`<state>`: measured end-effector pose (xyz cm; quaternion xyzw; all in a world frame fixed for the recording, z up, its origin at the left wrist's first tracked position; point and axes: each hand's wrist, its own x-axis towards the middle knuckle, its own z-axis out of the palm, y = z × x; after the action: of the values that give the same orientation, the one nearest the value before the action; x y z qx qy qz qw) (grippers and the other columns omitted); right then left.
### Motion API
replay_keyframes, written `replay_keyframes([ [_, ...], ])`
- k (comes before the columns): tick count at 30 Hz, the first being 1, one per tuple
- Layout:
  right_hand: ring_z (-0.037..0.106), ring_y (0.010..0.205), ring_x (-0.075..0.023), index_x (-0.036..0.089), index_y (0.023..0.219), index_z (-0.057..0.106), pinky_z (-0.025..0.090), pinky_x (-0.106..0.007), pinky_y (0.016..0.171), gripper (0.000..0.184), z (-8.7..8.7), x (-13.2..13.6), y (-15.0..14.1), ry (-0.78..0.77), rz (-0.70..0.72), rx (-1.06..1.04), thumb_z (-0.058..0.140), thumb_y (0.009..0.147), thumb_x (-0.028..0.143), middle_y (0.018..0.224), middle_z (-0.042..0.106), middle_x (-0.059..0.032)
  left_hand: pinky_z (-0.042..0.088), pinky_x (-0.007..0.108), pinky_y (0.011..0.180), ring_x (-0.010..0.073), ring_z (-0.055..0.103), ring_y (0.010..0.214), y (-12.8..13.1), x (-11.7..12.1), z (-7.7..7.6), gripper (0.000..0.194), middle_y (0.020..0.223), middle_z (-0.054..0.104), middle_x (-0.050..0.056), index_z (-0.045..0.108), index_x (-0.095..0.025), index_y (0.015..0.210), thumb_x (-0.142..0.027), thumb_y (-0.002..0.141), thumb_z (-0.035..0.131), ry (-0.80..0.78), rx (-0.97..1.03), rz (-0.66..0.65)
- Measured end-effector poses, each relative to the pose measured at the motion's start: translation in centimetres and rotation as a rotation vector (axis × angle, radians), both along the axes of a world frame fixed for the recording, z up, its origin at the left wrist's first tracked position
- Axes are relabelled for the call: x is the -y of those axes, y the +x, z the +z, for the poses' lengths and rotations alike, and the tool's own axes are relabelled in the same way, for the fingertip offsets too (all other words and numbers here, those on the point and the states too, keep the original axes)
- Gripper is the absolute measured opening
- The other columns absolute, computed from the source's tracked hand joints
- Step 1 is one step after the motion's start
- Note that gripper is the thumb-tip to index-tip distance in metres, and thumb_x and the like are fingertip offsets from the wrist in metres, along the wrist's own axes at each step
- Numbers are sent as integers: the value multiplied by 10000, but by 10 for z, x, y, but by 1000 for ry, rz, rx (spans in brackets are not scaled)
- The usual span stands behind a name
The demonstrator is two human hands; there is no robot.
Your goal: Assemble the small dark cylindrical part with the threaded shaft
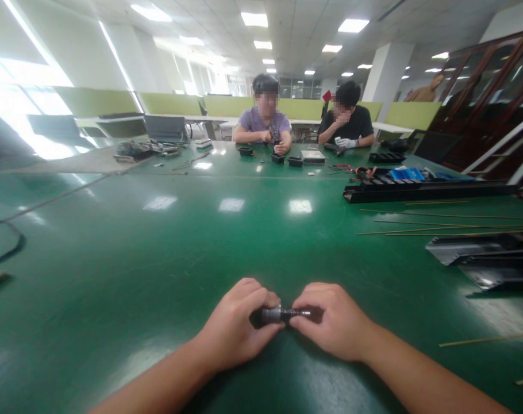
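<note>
Low in the middle of the head view is a small dark cylindrical tool with a grey collar and a thin shaft ending in a bright metal tip. It lies crosswise, the tip pointing right. My left hand is closed round its thicker body, thumb below and fingers above; the far left end is hidden in the palm. From the right, my right hand curls thumb and fingers about the thin shaft. Whether every fingertip touches the shaft is hard to see. Both hands are just over the green tabletop.
Long black metal channels and thin brass-coloured rods lie to the right, with grey-black trays nearer. Across the table two people sit behind small black boxes. A dark cable curves at the left edge.
</note>
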<state>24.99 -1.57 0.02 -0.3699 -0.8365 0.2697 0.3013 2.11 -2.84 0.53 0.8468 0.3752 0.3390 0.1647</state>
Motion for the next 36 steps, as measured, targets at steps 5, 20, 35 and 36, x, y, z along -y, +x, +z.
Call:
replay_keyframes([
  [5,590,689,-147,197,806,724,409,-269,655,26,2,0,1,5,-5,-6,719,797,221,739,677,-1,460,306,745,181,576,825,0,0,2,112,863,659,24,609,-210,895,-211,825,696,4,-1,5],
  [20,584,681,-151,194,775,710,409,-276,656,27,4,-1,2,33,-16,-3,708,793,213,726,673,-4,462,313,756,186,584,840,-4,-2,1,126,875,662,27,606,-210,891,-204,813,705,-6,-2,25],
  [35,582,672,-152,193,777,712,409,-278,645,18,4,-1,3,26,-25,-4,705,791,203,718,670,-6,468,321,765,191,586,851,-7,-4,1,147,878,664,27,620,-209,892,-203,790,726,-45,-1,48],
  [36,583,671,-151,193,778,712,410,-277,645,18,4,-1,3,27,-25,-4,704,792,201,717,669,-5,469,321,767,192,587,850,-7,-4,2,144,875,665,27,621,-208,888,-200,789,725,-42,-1,50],
])
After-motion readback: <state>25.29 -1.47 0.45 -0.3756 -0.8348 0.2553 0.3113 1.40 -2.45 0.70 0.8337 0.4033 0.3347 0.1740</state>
